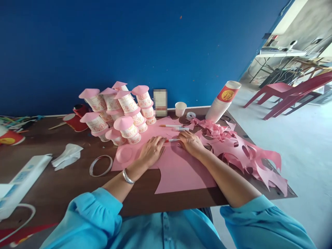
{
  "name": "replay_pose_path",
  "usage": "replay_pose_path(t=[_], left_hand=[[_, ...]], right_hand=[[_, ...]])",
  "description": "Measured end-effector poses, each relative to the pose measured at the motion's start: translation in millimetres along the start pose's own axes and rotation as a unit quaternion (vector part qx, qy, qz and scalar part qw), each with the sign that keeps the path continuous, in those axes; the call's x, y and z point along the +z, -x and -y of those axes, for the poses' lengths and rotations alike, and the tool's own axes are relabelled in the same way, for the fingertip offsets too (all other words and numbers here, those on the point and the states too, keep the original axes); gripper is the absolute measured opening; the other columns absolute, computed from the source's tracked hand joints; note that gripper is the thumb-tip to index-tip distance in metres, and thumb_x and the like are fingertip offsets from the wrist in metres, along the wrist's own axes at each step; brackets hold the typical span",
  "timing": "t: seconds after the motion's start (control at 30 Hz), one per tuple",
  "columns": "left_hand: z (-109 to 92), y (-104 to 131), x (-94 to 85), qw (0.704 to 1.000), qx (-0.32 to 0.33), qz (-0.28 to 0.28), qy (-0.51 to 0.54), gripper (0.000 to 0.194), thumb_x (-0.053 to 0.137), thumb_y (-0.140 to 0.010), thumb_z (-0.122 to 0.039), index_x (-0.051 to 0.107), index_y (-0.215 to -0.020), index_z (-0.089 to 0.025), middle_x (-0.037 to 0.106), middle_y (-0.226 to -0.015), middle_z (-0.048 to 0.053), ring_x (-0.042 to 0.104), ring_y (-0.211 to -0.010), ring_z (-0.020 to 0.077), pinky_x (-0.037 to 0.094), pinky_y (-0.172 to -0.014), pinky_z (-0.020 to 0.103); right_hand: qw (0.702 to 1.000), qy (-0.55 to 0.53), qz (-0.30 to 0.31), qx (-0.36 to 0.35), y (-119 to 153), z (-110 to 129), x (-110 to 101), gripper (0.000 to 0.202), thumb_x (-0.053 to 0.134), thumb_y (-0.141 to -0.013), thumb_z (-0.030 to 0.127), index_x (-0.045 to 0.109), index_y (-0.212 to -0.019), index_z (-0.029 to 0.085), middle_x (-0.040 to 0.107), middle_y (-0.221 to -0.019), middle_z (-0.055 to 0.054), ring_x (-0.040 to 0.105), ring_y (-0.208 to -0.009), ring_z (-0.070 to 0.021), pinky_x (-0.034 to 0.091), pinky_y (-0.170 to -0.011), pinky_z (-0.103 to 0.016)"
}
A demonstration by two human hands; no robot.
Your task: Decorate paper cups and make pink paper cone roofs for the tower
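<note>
A red-and-white marker pen [172,140] spans the gap between my two hands, low over pink paper [181,169]. At its red end, the bent fingers of my left hand [152,151] close on it. My right hand [192,143] has its fingers round the white end, so both pen tips are partly covered. Just beyond lie an orange-and-white marker [169,126] and a short white capped tube [181,129]. Left of my hands stand several stacked paper-cup towers [127,103] with pink cone roofs and red drawings.
Cut pink scraps [243,152] spread along the right edge, below a leaning cup stack [223,100]. A white cup [181,109] and small tape roll [191,115] sit near the blue wall. To the left are a larger tape roll [101,165], crumpled plastic [67,155] and a power strip [24,183].
</note>
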State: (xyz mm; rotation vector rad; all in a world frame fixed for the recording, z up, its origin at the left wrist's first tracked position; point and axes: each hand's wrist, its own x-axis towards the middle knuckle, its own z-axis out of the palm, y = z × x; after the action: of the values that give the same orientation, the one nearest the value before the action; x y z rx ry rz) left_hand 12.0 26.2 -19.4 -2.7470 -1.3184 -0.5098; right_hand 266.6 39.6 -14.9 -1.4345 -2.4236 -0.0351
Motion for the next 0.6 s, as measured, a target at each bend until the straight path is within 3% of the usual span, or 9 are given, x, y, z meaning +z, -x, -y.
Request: replay_pose_path(t=[0.2,0.37,0.5,0.6], left_hand=[[5,3,3.5,1.000,0.008,-0.018,0.013,0.038,0.057,-0.102,-0.019,0.060,-0.139,-0.019,0.068,-0.133,0.015,0.069,-0.111,0.0287,0.060,-0.089,0.043],[5,2,3.9,1.000,0.008,-0.015,0.004,0.035,0.058,-0.100,-0.018,0.061,-0.136,-0.021,0.067,-0.136,0.015,0.069,-0.111,0.0294,0.059,-0.087,0.044],[4,0,3.3,1.000,0.016,0.009,-0.016,0.027,0.061,-0.098,-0.016,0.063,-0.124,-0.019,0.071,-0.126,0.013,0.068,-0.108,0.0311,0.057,-0.086,0.046],[4,0,4.4,1.000,0.020,0.009,-0.006,0.019,0.059,-0.098,-0.013,0.064,-0.115,-0.020,0.073,-0.118,0.010,0.068,-0.105,0.0292,0.057,-0.086,0.044]], right_hand=[[0.999,0.026,0.005,0.045,0,0,-6,0.024,0.057,-0.103,0.021,0.080,-0.103,0.024,0.077,-0.111,-0.011,0.071,-0.106,-0.0276,0.060,-0.090,-0.039],[0.994,0.049,-0.015,0.100,-9,-8,-23,0.021,0.060,-0.100,0.018,0.080,-0.103,0.024,0.077,-0.110,-0.012,0.073,-0.106,-0.0301,0.060,-0.085,-0.040],[0.988,0.048,-0.029,0.141,-44,-24,-41,0.024,0.055,-0.103,0.020,0.078,-0.110,0.020,0.076,-0.114,-0.014,0.073,-0.105,-0.0297,0.057,-0.077,-0.036],[0.984,0.032,-0.028,0.174,-82,-39,-47,0.026,0.060,-0.102,0.020,0.074,-0.124,0.018,0.075,-0.117,-0.016,0.074,-0.099,-0.0302,0.059,-0.081,-0.041]])
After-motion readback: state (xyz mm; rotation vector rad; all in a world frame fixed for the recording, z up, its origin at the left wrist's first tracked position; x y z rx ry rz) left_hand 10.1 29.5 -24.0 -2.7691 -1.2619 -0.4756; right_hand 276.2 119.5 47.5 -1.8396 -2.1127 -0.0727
